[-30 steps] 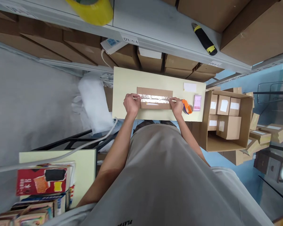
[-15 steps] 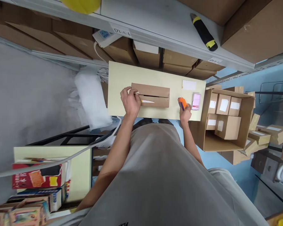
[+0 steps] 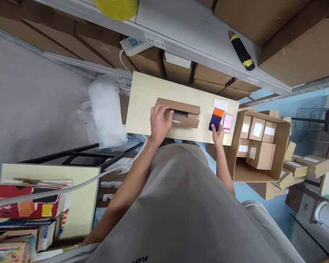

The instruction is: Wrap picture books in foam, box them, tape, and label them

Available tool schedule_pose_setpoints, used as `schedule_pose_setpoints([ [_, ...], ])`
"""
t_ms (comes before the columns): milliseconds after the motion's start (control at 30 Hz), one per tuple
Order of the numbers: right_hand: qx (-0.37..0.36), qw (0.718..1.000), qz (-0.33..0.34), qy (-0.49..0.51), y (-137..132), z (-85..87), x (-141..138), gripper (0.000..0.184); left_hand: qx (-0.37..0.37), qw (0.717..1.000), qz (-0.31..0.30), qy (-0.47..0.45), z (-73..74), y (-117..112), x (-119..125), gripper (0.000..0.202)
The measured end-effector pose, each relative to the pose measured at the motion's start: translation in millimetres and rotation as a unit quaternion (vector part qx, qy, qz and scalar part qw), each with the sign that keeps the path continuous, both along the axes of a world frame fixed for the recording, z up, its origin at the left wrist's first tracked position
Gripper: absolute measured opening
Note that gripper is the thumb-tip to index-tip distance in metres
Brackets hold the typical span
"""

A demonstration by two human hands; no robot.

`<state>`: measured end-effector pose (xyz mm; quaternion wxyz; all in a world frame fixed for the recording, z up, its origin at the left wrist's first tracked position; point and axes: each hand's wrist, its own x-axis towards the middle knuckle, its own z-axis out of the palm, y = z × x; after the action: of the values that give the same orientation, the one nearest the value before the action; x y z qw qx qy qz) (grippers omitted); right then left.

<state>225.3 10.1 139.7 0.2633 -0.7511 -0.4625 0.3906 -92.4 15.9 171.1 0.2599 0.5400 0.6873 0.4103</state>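
Note:
A long brown cardboard box [image 3: 189, 123] lies on a cream-coloured table [image 3: 142, 87], its top flaps parted by a gap that shows a greyish inside. My left hand [image 3: 161, 124] is at the box's left end, fingers curled over the upper flap and thumb at the gap. Away to the right, my right hand [image 3: 218, 136] grips an orange and dark-blue tape dispenser [image 3: 216, 121], raised with its broad blue side showing. Beside it on the table are a pink-and-white printed item [image 3: 227, 123] and a white paper slip [image 3: 220, 104].
Right of the table stands a large open carton [image 3: 231, 160] holding several small labelled boxes. A grey shelf [image 3: 181, 25] crosses above the far edge, with a black-and-yellow utility knife [image 3: 241, 51] on it. White wrapping material [image 3: 106, 113] stands left. A cable [image 3: 98, 175] crosses lower left.
The gap between the box's flaps has widened, and my left hand has moved right over it. My right hand has turned the tape dispenser, so its dark-blue side now shows.

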Motion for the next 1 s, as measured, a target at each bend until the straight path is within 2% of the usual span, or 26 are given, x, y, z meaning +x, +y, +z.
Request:
schedule_pose_setpoints([
  [67, 0.056, 0.991, 0.025, 0.122, 1.1, 27.2, -12.8, 0.069, -0.004, 0.998, -0.041, -0.045, 14.5, -3.2, 7.9, 0.019],
  [133, 0.067, 0.975, 0.054, 0.207, 2.8, 54.6, -34.4, 0.070, -0.002, 0.990, -0.095, -0.101, 29.6, -7.5, 19.3, 0.020],
  [233, 0.070, 0.953, 0.081, 0.284, 5.3, 88.4, -74.8, 0.068, 0.029, 0.978, -0.137, -0.158, 46.3, -13.1, 33.0, 0.015],
  [333, 0.072, 0.942, 0.104, 0.311, 6.6, 107.8, -110.0, 0.070, 0.049, 0.972, -0.143, -0.180, 52.1, -15.5, 30.4, 0.013],
  [467, 0.046, 0.941, 0.134, 0.308, 6.8, 114.1, -137.5, 0.079, 0.042, 0.968, -0.157, -0.189, 48.5, -19.3, 7.1, 0.009],
  [600, 0.024, 0.946, 0.160, 0.281, 3.7, 111.0, -151.6, 0.079, 0.039, 0.967, -0.181, -0.174, 42.5, -27.6, -14.8, 0.010],
  [667, 0.037, 0.951, 0.176, 0.250, -0.5, 110.4, -156.3, 0.079, 0.033, 0.968, -0.171, -0.182, 42.2, -30.4, -24.2, 0.015],
  [833, 0.049, 0.962, 0.240, 0.121, -18.3, 116.8, -161.4, 0.078, 0.032, 0.953, -0.088, -0.287, 55.7, -26.8, -56.6, 0.049],
  [1000, 0.033, 0.953, 0.302, 0.011, -38.2, 127.0, -162.1, 0.062, 0.015, 0.926, -0.121, -0.358, 73.2, -23.0, -93.2, 0.064],
])
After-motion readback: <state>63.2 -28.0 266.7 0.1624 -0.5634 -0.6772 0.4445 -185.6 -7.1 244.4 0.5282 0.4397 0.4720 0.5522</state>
